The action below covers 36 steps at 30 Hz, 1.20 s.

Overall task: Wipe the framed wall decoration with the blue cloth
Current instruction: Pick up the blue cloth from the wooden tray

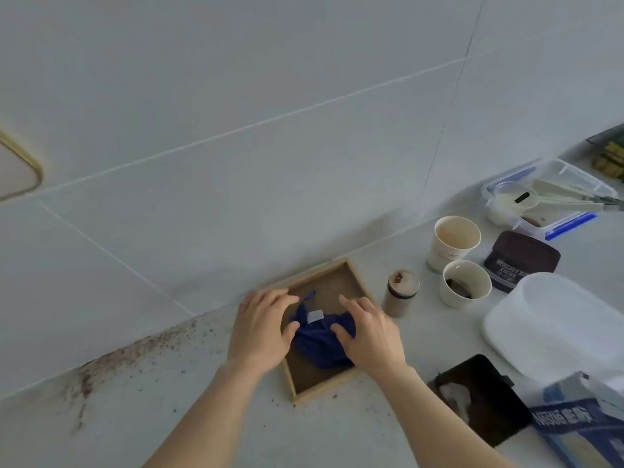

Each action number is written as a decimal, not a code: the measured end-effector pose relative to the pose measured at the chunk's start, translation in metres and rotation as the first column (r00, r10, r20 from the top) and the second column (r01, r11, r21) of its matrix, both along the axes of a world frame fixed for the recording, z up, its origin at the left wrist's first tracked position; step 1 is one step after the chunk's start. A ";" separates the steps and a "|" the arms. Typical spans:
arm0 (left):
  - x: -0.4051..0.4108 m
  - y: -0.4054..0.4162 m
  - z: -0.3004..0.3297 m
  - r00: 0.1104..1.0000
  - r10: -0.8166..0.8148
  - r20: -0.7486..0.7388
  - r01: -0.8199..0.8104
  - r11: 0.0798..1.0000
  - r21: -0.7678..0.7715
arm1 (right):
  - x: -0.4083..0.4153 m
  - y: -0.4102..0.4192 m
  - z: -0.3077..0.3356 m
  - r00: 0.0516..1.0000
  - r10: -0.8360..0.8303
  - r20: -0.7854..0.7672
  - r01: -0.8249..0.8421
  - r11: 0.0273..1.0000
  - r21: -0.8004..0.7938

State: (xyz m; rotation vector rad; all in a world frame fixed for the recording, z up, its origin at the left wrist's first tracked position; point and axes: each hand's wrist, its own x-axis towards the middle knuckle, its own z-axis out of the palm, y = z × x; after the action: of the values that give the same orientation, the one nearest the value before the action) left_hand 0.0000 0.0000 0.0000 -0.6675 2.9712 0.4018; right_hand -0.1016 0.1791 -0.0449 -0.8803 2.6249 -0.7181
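The framed decoration [341, 282], a light wooden frame around a brown panel, lies flat on the counter against the tiled wall. A crumpled dark blue cloth [320, 342] with a white tag rests on its panel. My left hand [261, 327] lies flat over the frame's left edge, its thumb touching the cloth. My right hand [369, 329] presses down on the cloth's right side, fingers spread and thumb on the fabric.
Right of the frame stand a small lidded jar [400, 293], two paper cups [454, 241] [466, 283], a dark cocoa tub [521, 260], a white lid [557, 329], a clear box [547, 194], a black tray [479, 398] and a blue carton [580, 430]. Brown specks stain the counter [111, 366] at left.
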 end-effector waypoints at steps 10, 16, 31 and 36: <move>-0.009 0.027 -0.051 0.988 -0.010 0.155 0.021 0.997 -0.072 | -0.002 0.016 -0.036 0.995 0.010 0.099 -0.018 0.997 0.079; 0.003 0.032 -0.055 0.997 0.026 0.073 -0.020 0.997 -0.074 | 0.001 0.018 -0.035 0.997 -0.018 0.081 0.015 0.999 0.034; 0.015 -0.014 0.070 0.939 -0.108 -0.326 -0.005 0.945 -0.328 | -0.010 -0.010 0.098 0.972 -0.021 -0.234 -0.021 0.985 -0.173; 0.040 -0.039 0.127 0.888 -0.162 -0.431 -0.043 0.903 -0.428 | 0.007 -0.032 0.160 0.950 -0.002 -0.311 -0.074 0.970 -0.231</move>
State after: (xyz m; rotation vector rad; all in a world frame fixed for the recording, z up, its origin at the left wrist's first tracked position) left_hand 0.0402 -0.0394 0.1265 -0.5670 3.5732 -0.1384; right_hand -0.0943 0.1470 0.1151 -1.1948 2.8213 -0.9760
